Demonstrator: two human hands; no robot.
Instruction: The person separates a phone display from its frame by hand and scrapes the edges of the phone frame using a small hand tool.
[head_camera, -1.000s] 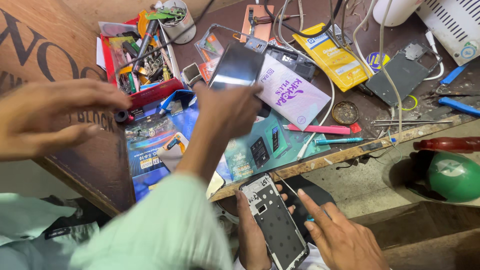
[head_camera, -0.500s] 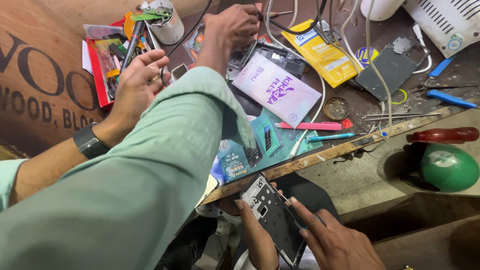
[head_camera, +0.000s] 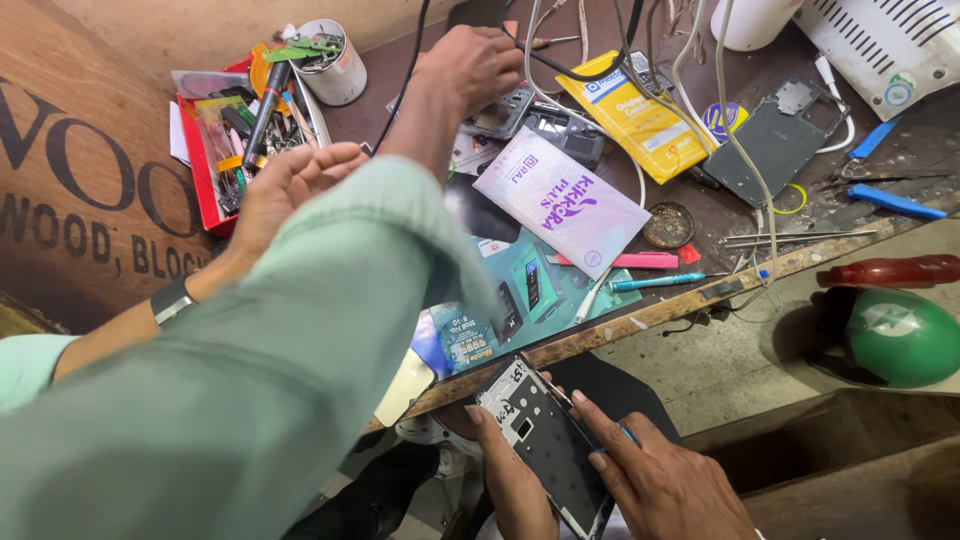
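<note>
- Reaching across the cluttered tabletop (head_camera: 400, 110), the right hand (head_camera: 470, 65) is curled down over a black cable (head_camera: 575, 72) and some loose phone parts (head_camera: 510, 110) at the far edge; I cannot tell whether it actually grips either
- The left hand (head_camera: 290, 185) hovers spread wide and empty, palm up, just beside the red tray (head_camera: 192, 165) of small tools
- Another person's two hands (one (head_camera: 660, 485), the other (head_camera: 515, 480)) hold a stripped phone frame (head_camera: 545, 445) below the tabletop edge, well apart from all this
- Risk, as I judge it: the cable lies among several hanging white wires (head_camera: 690, 70), so a tug could drag them and sweep the phone parts or the yellow packet (head_camera: 640, 120) off their spot
- The wide green sleeve (head_camera: 300, 330) hides much of the near tabletop and could brush the teal cards (head_camera: 530, 285) over the edge
- Counted: one red tray, one white cup (head_camera: 335, 65), one yellow packet, one purple-and-white packet (head_camera: 560, 200), one dark back cover (head_camera: 775, 150), two blue tools (head_camera: 895, 200), one red-handled screwdriver (head_camera: 890, 270)
</note>
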